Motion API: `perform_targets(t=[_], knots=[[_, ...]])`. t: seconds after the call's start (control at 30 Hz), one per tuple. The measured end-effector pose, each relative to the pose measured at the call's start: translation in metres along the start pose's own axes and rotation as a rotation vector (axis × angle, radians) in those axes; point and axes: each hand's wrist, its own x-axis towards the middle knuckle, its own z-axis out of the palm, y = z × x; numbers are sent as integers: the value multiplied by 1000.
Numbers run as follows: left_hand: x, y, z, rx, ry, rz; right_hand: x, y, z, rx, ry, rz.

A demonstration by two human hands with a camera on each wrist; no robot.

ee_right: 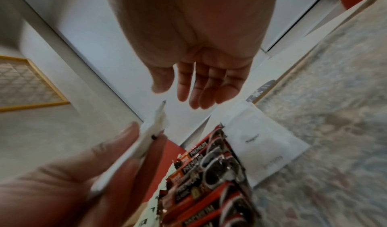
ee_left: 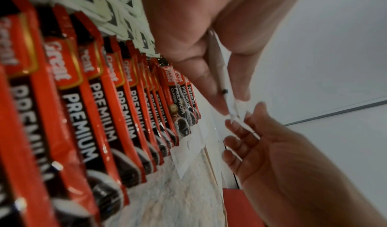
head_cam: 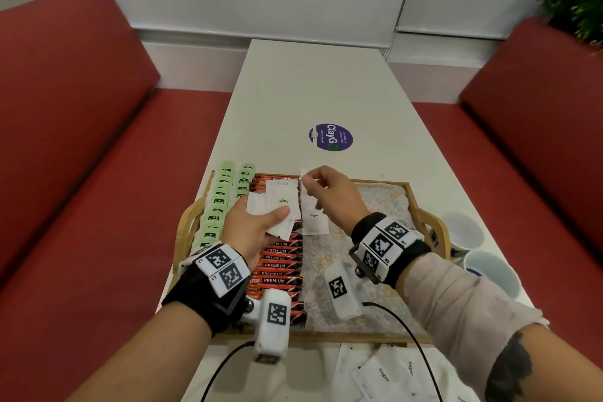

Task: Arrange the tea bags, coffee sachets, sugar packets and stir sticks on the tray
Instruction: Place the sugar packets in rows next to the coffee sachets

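Note:
My left hand point(head_cam: 270, 215) holds a small stack of white sugar packets point(head_cam: 282, 199) above the red coffee sachets point(head_cam: 277, 266), thumb on top. From the left wrist, thumb and fingers pinch the stack point(ee_left: 217, 61) edge-on. My right hand point(head_cam: 313, 183) hovers just beyond the stack, fingers straight and holding nothing point(ee_right: 199, 89). One sugar packet point(head_cam: 315, 222) lies flat on the tray liner beside the sachets. Green tea bags point(head_cam: 218, 202) fill the left side of the wooden tray point(head_cam: 427, 222). No stir sticks show.
Several loose sugar packets point(head_cam: 391, 372) lie on the white table in front of the tray. Two white cups point(head_cam: 466, 232) stand at the tray's right end. A purple sticker point(head_cam: 330, 137) lies beyond. Red benches flank the table.

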Motion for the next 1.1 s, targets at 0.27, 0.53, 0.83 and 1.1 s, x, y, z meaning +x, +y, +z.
perform_targets(t=[0.27, 0.53, 0.83, 1.1], knots=[[-8, -2, 4, 69, -135, -15, -2, -10, 1, -25, -188, -57], [-6, 4, 8, -29, -71, 5, -8, -12, -6, 184, -62, 23], [-1, 6, 9, -8, 86, 74, -18, -9, -18, 58, -181, -21], [1, 5, 12, -31, 108, 94, -16, -7, -24, 89, -134, 44]])
